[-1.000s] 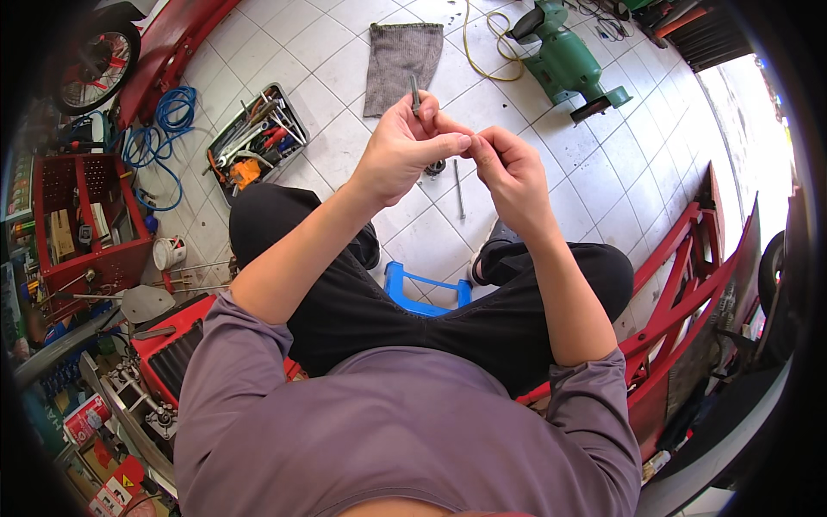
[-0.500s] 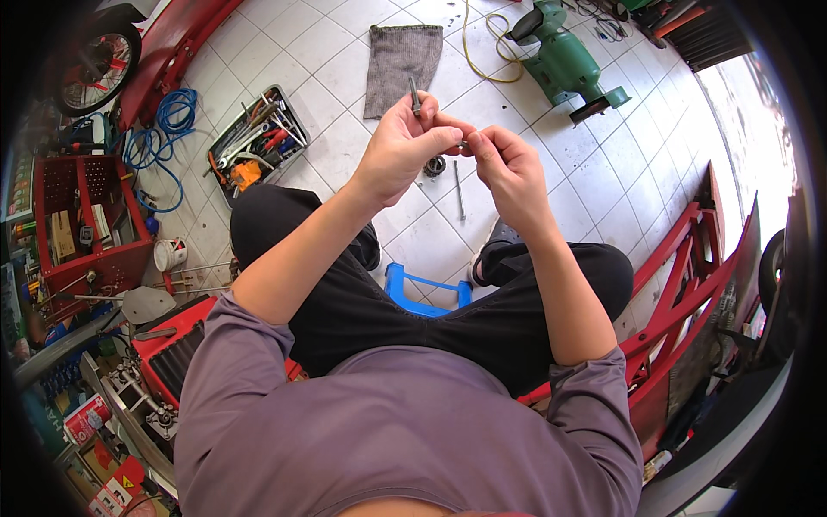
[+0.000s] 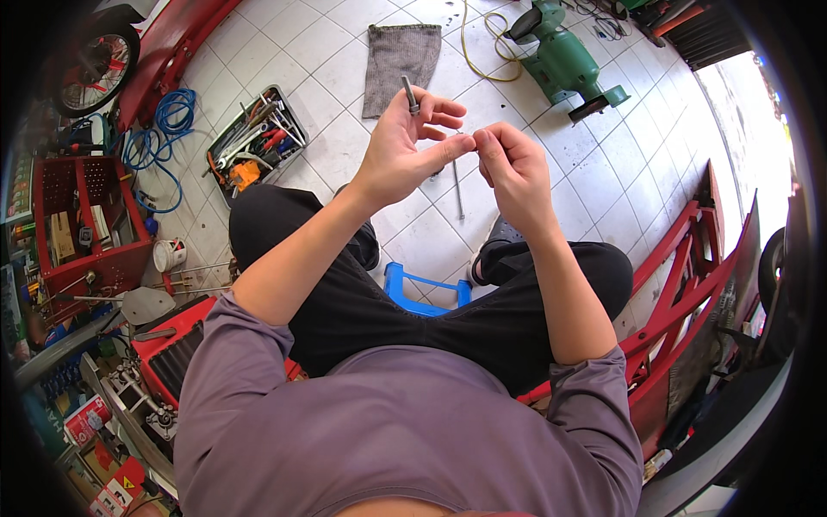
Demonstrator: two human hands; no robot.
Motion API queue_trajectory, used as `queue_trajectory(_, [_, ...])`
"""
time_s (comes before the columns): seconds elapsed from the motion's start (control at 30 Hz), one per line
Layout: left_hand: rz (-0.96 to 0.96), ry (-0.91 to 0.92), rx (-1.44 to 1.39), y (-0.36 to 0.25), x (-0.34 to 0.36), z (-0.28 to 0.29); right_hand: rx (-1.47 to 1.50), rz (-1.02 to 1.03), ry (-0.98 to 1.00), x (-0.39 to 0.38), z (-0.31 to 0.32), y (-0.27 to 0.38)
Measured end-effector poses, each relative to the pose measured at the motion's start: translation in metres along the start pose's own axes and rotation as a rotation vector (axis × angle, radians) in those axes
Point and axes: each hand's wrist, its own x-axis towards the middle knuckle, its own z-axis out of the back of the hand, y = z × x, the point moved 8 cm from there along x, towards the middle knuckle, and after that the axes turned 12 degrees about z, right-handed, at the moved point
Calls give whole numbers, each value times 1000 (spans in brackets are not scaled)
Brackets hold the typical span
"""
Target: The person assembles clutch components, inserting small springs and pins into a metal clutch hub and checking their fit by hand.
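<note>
My left hand point(image 3: 405, 146) holds a metal bolt point(image 3: 409, 93), which sticks up beside the index finger with what looks like a nut low on its shank. The hand's other fingers are partly spread, and its thumb reaches across to my right hand point(image 3: 515, 164). That hand is closed in a pinch, fingertips touching the left thumb; whatever it grips is too small or hidden to make out. On the tiles beneath lies a long thin metal rod point(image 3: 459, 194). A dark round part beside it is mostly covered by my left hand.
Ahead lies a grey cloth point(image 3: 401, 65); a tool tray point(image 3: 297, 125) stands to its left. A green bench grinder point(image 3: 564, 62) is at the far right. A blue stool point(image 3: 422, 308) shows between my legs, a red rack point(image 3: 680, 284) at right, a red tool box point(image 3: 90, 267) at left.
The fingers of my left hand have opened out, and the bolt has shifted slightly left and tilted. My right hand stays pinched; the dark round part is now more covered.
</note>
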Motion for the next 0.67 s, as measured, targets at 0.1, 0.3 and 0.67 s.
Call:
queue_trajectory(0.1, [90,-38,10,18,4,11,133,-17,-23,1,3,1])
queue_trajectory(0.3, [36,54,-115,10,3,5,246,8,-45,2,1,0])
queue_trajectory(0.67, [37,-3,40,3,1,9,-79,18,15,1,2,0])
